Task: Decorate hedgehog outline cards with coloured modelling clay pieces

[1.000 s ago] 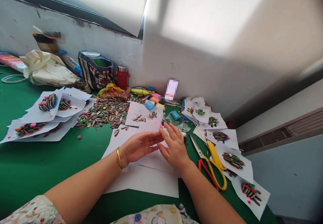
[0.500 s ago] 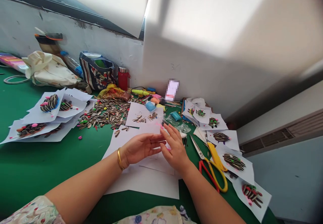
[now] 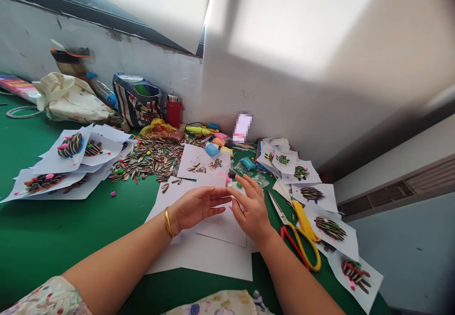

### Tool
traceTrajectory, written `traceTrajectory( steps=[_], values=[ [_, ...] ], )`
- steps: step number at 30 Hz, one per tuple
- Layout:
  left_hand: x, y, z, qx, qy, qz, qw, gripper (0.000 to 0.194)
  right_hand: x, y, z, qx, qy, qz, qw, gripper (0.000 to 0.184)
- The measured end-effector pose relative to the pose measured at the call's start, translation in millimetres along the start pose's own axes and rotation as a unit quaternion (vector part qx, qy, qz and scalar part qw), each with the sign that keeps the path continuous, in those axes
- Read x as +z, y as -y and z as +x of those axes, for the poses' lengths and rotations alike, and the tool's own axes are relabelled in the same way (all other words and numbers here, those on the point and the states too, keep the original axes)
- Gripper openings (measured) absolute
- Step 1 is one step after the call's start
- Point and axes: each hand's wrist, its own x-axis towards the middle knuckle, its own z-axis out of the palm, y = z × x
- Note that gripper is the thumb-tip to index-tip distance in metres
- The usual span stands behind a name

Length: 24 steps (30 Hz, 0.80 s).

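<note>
My left hand (image 3: 199,206), with a gold bangle (image 3: 167,222) on its wrist, is held flat with the fingers pointing right. My right hand (image 3: 250,208) faces it, its fingertips a short gap away. Small pink specks of modelling clay (image 3: 231,207) lie at the fingertips, and whether either hand holds a piece is hidden. Both hands hover over loose white paper sheets (image 3: 213,256). Just beyond them lies a sheet with several sunflower seeds (image 3: 202,164) on it.
A heap of striped sunflower seeds (image 3: 149,158) lies on the green table (image 3: 42,239). Seed-and-clay pictures on paper (image 3: 71,151) lie left and right (image 3: 330,227). Yellow-handled scissors (image 3: 300,241) lie right of my right hand. Clay packets (image 3: 212,149) stand behind.
My right hand has shifted slightly right, widening the gap between the fingertips of both hands. A small green bit now shows beside my right fingers. The whole view has drifted slightly.
</note>
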Motion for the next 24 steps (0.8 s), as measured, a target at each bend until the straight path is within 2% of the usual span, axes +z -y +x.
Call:
traceTrajectory(
  steps=[10,24],
  values=[
    [2.8,-1.5,-0.5,-0.003,-0.011,0.024,1.0,0.033,-0.5,1.3,0.4,-0.005,0.003,-0.004,1.0,0.036],
    [1.1,-1.7,-0.1,-0.008,-0.006,0.002,1.0,0.036,-2.3,2.1,0.0,-0.012,-0.006,-0.005,1.0,0.037]
  ],
)
